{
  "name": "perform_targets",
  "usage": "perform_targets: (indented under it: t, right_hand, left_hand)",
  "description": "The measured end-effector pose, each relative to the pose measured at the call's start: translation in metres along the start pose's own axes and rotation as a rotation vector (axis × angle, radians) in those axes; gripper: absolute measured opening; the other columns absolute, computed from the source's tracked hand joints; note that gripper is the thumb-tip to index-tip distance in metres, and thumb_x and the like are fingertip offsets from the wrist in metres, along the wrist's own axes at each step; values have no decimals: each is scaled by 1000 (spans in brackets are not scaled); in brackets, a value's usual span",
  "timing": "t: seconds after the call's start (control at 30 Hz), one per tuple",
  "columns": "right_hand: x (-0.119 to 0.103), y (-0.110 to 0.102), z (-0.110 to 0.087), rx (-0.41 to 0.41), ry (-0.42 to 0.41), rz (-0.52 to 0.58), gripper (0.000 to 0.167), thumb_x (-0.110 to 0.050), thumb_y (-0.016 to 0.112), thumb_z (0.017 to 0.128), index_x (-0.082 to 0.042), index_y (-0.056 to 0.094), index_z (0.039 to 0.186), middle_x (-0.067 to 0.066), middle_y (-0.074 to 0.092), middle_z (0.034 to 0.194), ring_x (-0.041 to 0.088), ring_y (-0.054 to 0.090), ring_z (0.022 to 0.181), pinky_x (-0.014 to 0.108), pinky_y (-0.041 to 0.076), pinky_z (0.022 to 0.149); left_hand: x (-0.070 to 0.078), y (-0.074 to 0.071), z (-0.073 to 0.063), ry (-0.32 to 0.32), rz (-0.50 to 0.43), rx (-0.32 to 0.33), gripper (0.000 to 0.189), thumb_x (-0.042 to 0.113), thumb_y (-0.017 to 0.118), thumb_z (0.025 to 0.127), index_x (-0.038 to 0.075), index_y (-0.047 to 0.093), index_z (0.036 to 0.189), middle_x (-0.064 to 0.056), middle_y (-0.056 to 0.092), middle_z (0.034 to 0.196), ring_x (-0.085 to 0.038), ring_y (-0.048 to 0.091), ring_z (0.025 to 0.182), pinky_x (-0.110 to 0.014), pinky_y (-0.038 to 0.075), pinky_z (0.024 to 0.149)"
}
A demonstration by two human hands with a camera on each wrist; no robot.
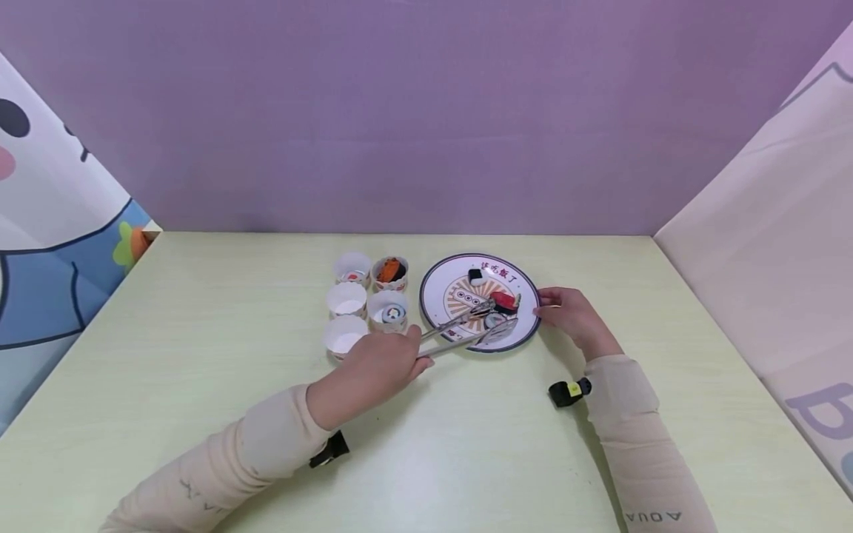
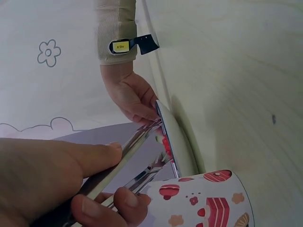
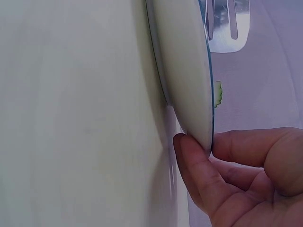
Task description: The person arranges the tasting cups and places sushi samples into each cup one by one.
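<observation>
My left hand (image 1: pixel 380 363) grips metal tongs (image 1: pixel 460 343), their slotted ends reaching over the round plate (image 1: pixel 433 296). Between and beside those ends lie a red-topped toy sushi piece (image 1: pixel 504 300) and a round sushi roll (image 1: pixel 494 320). Farther back on the plate sits a small black-and-white sushi piece (image 1: pixel 476 277). At the plate's right rim, my right hand (image 1: pixel 576 318) pinches the edge; the right wrist view has the thumb (image 3: pixel 236 147) on the upper face and fingers underneath. Whether the tongs clasp the red piece, I cannot tell.
Left of the plate, paper cups stand in two columns. One cup (image 1: pixel 389 274) holds an orange-and-black piece, another (image 1: pixel 388 309) a round roll, and the back-left cup (image 1: pixel 353 268) something reddish. A patterned cup (image 2: pixel 203 201) stands close under my left hand. A purple wall (image 1: pixel 400 148) rises behind the table.
</observation>
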State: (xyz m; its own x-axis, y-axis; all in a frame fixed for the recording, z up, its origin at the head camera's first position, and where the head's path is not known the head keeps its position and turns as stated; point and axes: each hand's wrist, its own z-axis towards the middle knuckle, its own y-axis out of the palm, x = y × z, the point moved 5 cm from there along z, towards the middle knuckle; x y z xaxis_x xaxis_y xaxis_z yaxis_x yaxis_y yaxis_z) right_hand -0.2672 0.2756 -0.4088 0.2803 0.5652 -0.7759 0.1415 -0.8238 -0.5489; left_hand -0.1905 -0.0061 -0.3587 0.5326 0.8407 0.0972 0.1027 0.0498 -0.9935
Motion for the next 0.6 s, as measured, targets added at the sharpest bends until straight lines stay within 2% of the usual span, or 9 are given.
perform_targets:
  t: [0.17,0.27,0.4,0.6]
  right_hand:
    - [1,0,1,1,4,-14,47,-4,53,93,7,40,136,26,46,132,35,45,119,43,37,102]
    - [1,0,0,0,0,-19,46,-5,53,93,7,40,136,25,47,131,35,45,118,44,36,102]
    - [0,0,0,-4,-6,-12,47,-4,53,93,7,40,136,25,47,131,34,45,118,44,36,103]
    - [0,0,-1,-2,-5,-8,47,-5,53,93,7,40,136,25,46,132,35,44,119,44,35,103]
  left_hand:
    - [0,2,2,-2,18,-15,50,42,52,95,-1,53,120,-8,61,71,-21,53,54,-36,45,49]
    - [0,2,3,-3,34,-17,46,42,52,95,1,54,116,-6,58,67,-20,50,52,-35,43,47]
    - [1,1,3,3,60,10,41,41,53,95,3,55,109,-4,51,60,-20,47,49,-36,41,44]
    - [1,0,2,9,83,48,37,39,55,94,4,55,105,-4,50,58,-21,48,48,-38,43,44]
